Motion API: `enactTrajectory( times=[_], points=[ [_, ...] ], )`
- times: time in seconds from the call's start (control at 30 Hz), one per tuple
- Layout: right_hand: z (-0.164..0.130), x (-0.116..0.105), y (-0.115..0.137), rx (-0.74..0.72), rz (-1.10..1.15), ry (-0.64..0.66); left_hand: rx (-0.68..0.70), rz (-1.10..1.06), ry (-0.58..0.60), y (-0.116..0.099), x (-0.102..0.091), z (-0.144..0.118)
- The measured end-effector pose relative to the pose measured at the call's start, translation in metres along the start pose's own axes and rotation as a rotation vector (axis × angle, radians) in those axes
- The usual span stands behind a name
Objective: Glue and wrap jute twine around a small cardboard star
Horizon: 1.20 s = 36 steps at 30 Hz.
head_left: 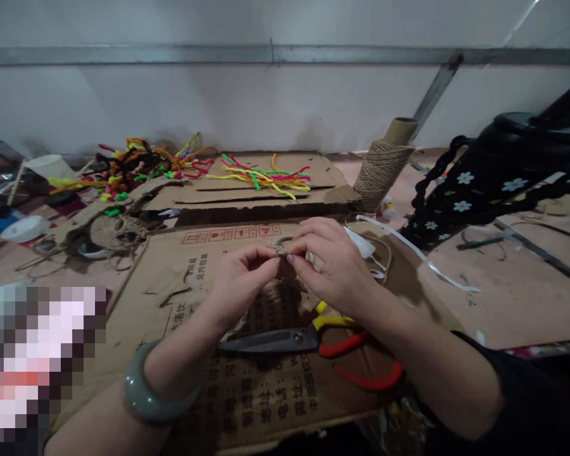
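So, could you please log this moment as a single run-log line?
left hand: pinching twine piece | right hand: pinching same piece | scissors: lying on cardboard below hands | twine spool: upright behind

Both hands (pixel 289 269) fingertip-pinched together

Scissors (pixel 308 342) on cardboard (pixel 247 392) below hands (pixel 289 269); twine spool (pixel 382 168) behind, right; pipe cleaners (pixel 266 174) behind

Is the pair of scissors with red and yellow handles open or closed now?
Closed, as far as shown: the scissors with red and yellow handles lie flat on the brown cardboard sheet, their grey blades together as one point. The right forearm hides part of the handles.
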State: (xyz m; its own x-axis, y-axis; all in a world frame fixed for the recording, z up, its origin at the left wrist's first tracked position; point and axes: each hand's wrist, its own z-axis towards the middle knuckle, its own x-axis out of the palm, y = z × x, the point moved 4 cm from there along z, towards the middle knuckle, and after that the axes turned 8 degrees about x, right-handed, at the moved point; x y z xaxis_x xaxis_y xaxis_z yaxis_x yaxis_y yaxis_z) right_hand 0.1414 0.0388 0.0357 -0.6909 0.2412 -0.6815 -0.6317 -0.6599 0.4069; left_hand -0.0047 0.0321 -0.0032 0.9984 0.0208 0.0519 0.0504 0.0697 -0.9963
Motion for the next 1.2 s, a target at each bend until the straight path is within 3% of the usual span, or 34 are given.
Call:
enactTrajectory(
  times=[1.2],
  points=[
    [0.0017,0.0034,-0.0015,0.022,0.048,0.075,0.039,0.093,0.031,-0.0053,0.002,-0.0011]
  ],
)
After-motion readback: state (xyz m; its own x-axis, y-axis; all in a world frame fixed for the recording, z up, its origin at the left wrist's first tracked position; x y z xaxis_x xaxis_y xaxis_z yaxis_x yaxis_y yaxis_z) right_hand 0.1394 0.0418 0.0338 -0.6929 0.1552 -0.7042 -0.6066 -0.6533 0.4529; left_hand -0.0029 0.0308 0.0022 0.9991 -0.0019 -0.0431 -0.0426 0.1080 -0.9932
